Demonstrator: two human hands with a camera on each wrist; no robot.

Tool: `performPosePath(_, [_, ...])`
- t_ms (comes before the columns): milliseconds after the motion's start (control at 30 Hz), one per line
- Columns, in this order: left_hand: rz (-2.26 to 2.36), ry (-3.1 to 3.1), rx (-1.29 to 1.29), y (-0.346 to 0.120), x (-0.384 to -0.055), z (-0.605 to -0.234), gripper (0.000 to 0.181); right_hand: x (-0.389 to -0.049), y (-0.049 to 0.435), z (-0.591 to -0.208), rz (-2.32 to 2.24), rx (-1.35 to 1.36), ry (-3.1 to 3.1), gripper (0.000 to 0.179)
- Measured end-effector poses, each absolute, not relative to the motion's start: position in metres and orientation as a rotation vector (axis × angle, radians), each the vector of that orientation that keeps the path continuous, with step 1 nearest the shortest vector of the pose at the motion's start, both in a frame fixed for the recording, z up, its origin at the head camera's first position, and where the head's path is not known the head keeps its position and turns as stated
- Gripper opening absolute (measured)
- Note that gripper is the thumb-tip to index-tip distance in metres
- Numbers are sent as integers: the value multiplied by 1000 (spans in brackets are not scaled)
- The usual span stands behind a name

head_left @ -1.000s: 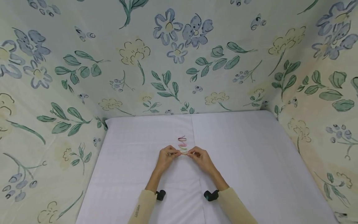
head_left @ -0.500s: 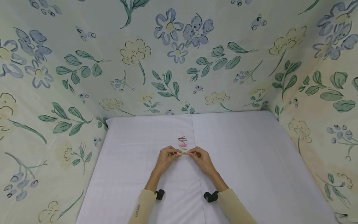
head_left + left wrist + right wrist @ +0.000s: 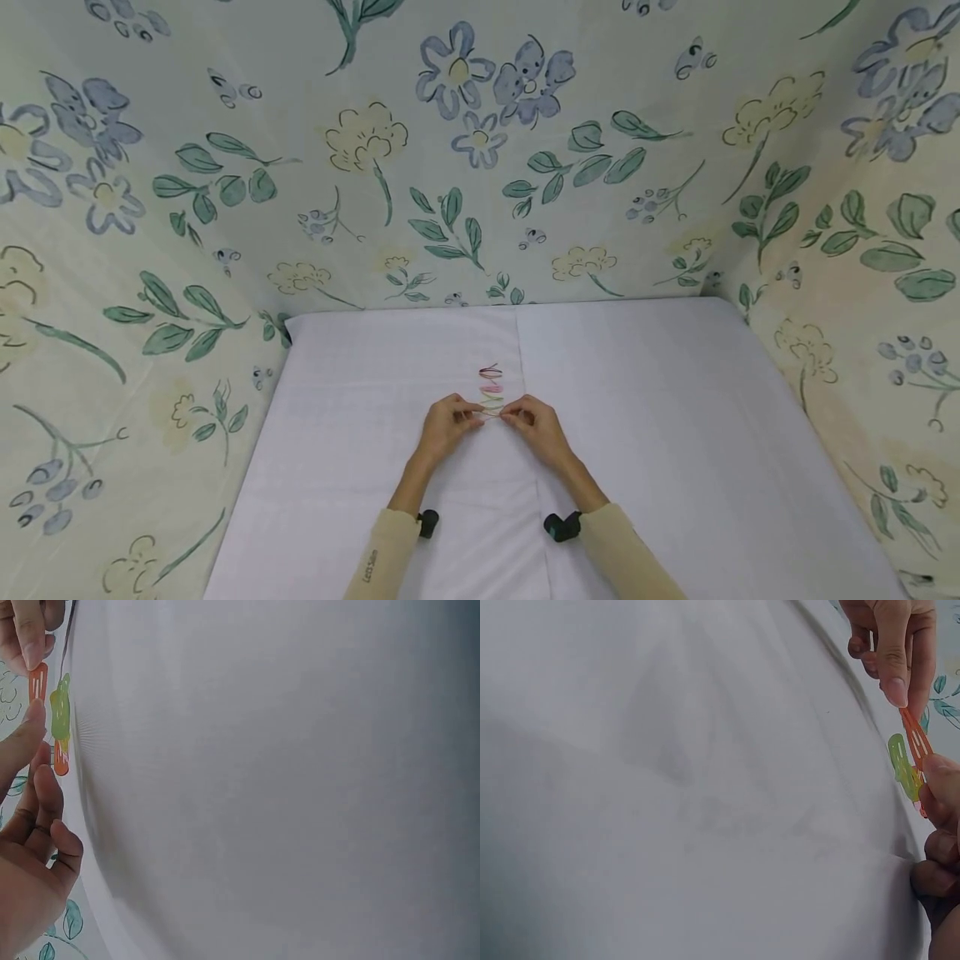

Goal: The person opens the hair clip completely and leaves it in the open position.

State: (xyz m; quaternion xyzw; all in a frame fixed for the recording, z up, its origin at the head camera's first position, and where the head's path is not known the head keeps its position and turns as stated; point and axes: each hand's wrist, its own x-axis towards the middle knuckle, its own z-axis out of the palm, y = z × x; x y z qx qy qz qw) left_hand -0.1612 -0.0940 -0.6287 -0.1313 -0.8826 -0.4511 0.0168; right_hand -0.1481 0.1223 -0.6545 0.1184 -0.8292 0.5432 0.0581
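Observation:
An orange snap hair clip (image 3: 917,739) is stretched between both hands, low over the white cloth. My left hand (image 3: 446,427) pinches one end of it between thumb and forefinger. The other end is in the thumb and forefinger of my right hand (image 3: 537,427). Slots along the clip show in the right wrist view. Just beyond the fingertips, a green hair clip (image 3: 61,712) lies with others partly behind it, one of them orange (image 3: 61,761). In the head view, a pink clip (image 3: 491,389) and a dark red clip (image 3: 490,372) continue this column away from me.
A white cloth (image 3: 660,400) with a lengthwise seam covers the table. Floral curtains (image 3: 450,192) hang at the back and both sides. Each wrist carries a small black camera (image 3: 564,527).
Both hands have shifted very slightly toward the person, and the fingers have adjusted a little on the orange hair clip. The column of clips stays where it was.

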Motion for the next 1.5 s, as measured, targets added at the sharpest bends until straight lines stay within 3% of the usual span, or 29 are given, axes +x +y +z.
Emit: performPosePath(1500, [-1292, -2821, -442, -101, -157, -629, 15, -148, 118, -672, 1385, 429, -2470, 8])
